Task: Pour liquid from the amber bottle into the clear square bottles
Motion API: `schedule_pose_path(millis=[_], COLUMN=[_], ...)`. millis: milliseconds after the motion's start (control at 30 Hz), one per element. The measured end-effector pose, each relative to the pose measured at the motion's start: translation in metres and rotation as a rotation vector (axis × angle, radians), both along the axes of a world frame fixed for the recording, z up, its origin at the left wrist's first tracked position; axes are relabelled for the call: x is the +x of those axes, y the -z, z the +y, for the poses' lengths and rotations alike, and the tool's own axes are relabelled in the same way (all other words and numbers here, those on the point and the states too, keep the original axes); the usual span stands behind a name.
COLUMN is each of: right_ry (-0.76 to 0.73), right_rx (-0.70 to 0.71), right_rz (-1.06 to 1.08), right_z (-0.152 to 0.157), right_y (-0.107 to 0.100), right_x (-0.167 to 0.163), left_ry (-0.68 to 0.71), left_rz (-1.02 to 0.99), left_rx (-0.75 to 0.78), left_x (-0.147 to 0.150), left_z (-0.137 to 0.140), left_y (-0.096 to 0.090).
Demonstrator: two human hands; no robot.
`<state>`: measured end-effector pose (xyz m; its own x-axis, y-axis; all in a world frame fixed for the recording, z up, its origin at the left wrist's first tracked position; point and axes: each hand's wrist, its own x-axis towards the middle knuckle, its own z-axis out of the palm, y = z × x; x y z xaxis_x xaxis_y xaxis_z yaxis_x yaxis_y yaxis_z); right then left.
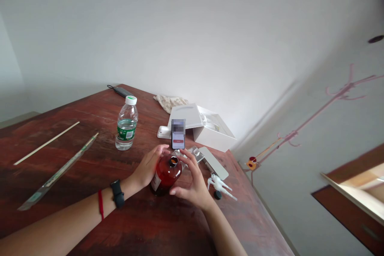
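Observation:
An amber-brown glass bottle (167, 173) with an uncovered dark neck and a pale label stands on the table between my two hands. My left hand (151, 166) curves round its left side, fingers reaching behind it. On the other side my right hand (193, 182) cups the bottle, fingertips near the shoulder and thumb at the lower front. White pump heads (219, 184) and a black cap (217, 195) lie to the right of my right hand. Just beyond the bottle, a phone (178, 138) leans upright with its screen lit.
A water bottle (126, 128) with a green label stands to the left. Farther left lie a thin stick (48, 143) and a wrapped stick (63, 170). Behind are an open white box (216, 130), a cloth (168, 102) and a dark flat device (120, 91). A pink coat rack (312, 114) stands right.

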<state>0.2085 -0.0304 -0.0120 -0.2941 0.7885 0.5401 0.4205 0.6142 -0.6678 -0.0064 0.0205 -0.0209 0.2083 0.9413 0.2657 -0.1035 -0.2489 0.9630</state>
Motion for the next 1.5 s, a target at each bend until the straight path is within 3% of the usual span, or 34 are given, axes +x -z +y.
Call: schedule_pose_path(millis=[267,733,933,1200,1500], right_ry=[0.069,0.090,0.086,0.083,0.064], right_rx=[0.120,0.080,0.048,0.056,0.048], right_rz=[-0.091,-0.121,-0.113,-0.094,-0.045], right_z=[0.003,-0.002,-0.003,-0.005,-0.001], right_y=[0.015,0.014,0.011,0.009,0.013], right_x=[-0.008,-0.017,-0.017,-0.014,-0.013], left_ry=[-0.035,0.026,0.057,0.214,0.193], left_rz=[0.065,0.115,0.085,-0.023,-0.069], left_rx=[0.180,0.435,0.403,0.287,0.221], left_x=[-0.003,-0.007,-0.006,-0.003,-0.003], left_z=[-0.010,-0.019,-0.021,-0.015,-0.019], left_y=[-0.006,-0.016,-0.022,-0.028,-0.034])
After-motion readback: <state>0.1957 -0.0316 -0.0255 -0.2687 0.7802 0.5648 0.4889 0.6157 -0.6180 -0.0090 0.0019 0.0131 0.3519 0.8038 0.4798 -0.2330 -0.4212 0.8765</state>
